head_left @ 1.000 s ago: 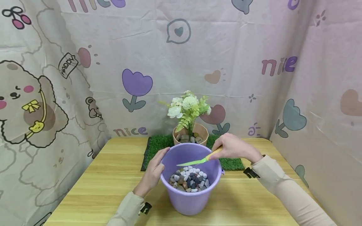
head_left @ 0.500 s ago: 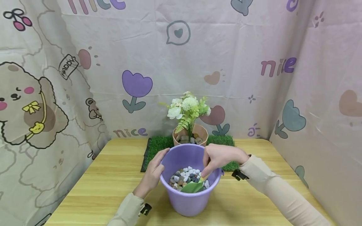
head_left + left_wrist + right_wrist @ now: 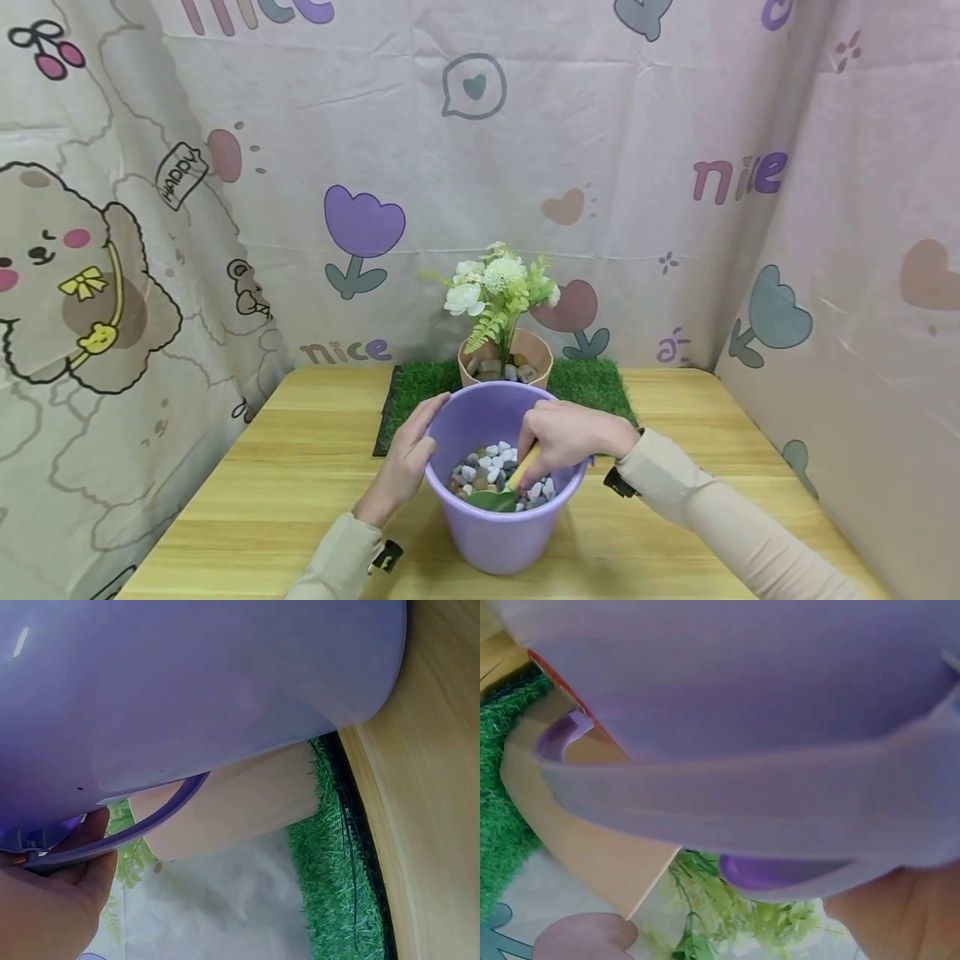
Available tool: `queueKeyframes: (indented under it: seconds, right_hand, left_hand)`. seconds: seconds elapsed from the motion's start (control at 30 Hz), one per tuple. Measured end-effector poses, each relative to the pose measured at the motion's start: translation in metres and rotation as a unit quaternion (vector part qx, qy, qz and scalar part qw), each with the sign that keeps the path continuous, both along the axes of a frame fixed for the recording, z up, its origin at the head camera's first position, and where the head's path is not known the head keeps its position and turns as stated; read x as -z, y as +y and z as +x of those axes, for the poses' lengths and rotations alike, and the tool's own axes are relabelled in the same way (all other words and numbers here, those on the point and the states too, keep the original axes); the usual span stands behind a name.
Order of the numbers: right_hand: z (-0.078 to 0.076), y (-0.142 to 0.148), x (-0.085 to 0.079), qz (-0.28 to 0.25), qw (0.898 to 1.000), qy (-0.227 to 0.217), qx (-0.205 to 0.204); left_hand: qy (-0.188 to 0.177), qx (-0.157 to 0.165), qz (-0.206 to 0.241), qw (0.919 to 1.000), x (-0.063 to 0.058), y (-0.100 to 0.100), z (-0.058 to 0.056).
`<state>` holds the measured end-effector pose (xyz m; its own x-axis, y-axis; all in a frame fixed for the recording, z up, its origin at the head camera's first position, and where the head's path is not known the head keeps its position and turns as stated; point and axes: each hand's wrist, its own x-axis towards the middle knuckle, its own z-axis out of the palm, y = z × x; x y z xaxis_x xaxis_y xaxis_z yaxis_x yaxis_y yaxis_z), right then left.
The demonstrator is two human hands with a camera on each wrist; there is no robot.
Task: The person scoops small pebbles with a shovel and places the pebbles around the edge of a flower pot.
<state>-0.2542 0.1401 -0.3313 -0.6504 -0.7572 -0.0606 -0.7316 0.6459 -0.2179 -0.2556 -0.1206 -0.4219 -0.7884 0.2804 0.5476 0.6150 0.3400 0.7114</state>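
Observation:
A purple bucket (image 3: 501, 546) stands upright on the table, with white, dark and brown pebbles (image 3: 468, 473) in its bottom. At its left rim my left hand (image 3: 405, 457) grips the edge; in the left wrist view, the left hand (image 3: 64, 900) has its fingers around the spot where the bucket's handle (image 3: 150, 823) joins. My right hand (image 3: 576, 432) reaches inside and holds a small garden trowel (image 3: 492, 500) by its yellow handle. The trowel's green blade lies low among the pebbles, its front edge hidden by the near rim. The right wrist view shows mostly bucket wall, with the right hand (image 3: 896, 911) at the lower right.
Behind the bucket, a peach flowerpot (image 3: 540, 354) with stones and white flowers (image 3: 498, 279) stands on an artificial grass mat (image 3: 420, 392). The wooden table (image 3: 277, 500) is enclosed by printed cloth (image 3: 480, 167) at the back and sides.
My right hand has brought the trowel down from above the rim into the pebbles, then pushed it left, toward the near wall. The left hand stays at the rim.

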Motion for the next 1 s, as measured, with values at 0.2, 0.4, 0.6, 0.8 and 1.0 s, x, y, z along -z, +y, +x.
queueKeyframes:
  seconds: [0.2, 0.4, 0.6, 0.8, 1.0]
  right_hand:
    - [-0.002, 0.003, -0.003, 0.002, 0.999, 0.048, 0.012]
    - [-0.004, 0.012, -0.008, -0.003, 0.996, 0.077, 0.032]
    - [-0.009, 0.023, -0.013, -0.018, 0.993, 0.100, 0.061]
    - [-0.014, 0.034, -0.018, -0.048, 0.990, 0.094, 0.089]
    - [-0.015, 0.042, -0.023, -0.059, 0.986, 0.110, 0.108]
  left_hand:
    - [0.011, -0.001, -0.002, 0.9999, 0.000, 0.001, -0.002]
    - [0.007, 0.001, -0.006, 1.0000, -0.001, 0.001, -0.002]
    - [-0.001, 0.000, -0.002, 1.0000, 0.000, 0.000, -0.002]
    - [-0.004, -0.001, -0.004, 1.0000, 0.001, 0.000, -0.001]
    - [-0.008, 0.000, -0.003, 1.0000, 0.000, 0.000, -0.001]
